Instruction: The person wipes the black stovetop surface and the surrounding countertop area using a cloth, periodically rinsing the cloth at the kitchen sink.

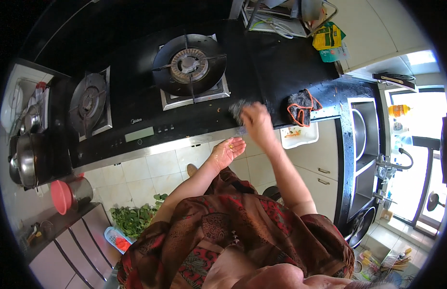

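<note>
My right hand point(257, 121) grips a dark, motion-blurred cloth or scouring pad point(238, 110) on the black glass hob, near its front right edge. My left hand point(227, 153) is palm up just below the steel front edge of the hob, fingers slightly curled, with small yellowish bits on it. Left of the pad, small crumbs point(218, 110) lie on the glass. A grey cloth with orange trim point(299, 106) lies at the counter edge, right of my right hand. Beyond the pad stands the larger gas burner point(189, 65).
A white tray with food scraps point(312, 135) sits below the counter edge. The smaller burner point(88, 103) is at left, with metal pots point(26, 162) beside it. A double sink point(366, 141) is at right. Leafy greens point(133, 218) lie on the floor at lower left.
</note>
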Motion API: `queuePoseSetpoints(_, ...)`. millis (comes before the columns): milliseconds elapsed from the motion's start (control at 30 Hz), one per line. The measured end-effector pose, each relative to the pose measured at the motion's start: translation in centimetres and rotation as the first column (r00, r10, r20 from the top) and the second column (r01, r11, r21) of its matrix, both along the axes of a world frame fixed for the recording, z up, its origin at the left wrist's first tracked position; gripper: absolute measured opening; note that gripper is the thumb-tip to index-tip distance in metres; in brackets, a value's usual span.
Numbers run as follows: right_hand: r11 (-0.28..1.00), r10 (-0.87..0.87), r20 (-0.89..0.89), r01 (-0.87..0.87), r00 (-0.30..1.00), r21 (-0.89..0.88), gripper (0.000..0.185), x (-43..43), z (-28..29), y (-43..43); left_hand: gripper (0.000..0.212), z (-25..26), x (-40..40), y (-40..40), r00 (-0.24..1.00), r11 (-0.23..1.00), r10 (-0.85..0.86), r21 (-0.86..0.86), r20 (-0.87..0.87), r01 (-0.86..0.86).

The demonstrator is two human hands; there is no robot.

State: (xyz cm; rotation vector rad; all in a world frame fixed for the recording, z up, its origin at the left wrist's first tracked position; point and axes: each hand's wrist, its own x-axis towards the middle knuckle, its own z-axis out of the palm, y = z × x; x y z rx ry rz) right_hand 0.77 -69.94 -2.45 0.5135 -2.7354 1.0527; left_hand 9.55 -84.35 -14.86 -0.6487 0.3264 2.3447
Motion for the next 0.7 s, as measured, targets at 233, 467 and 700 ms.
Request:
queuePoseSetpoints(233, 0.922, 0.007, -0.159, 0.055, 0.987, 0.384, 0.015, -7.9, -3.3, -3.0, 0.033, 0.2, 1.5, -3.5, 0.99, 0.953, 0.114, -0.292, 0.087, -0.084)
queuePoseSetpoints(467, 0.929, 0.256, -0.106, -0.214, 0.961, 0.301, 0.016, 1.0, -3.1, -6.1, 0.035, 0.6, 2.4, -6.2, 0.97, 0.961, 0.199, -0.223, 0.138, -0.165)
queuePoseSetpoints(700, 0.924, 0.196, -0.094, -0.152, 0.976, 0.35, 0.026, -2.0, -2.6, -8.7, 0.045, 2.4, 2.7, -7.8, 0.959, 0.968, 0.221, -0.16, 0.177, -0.194)
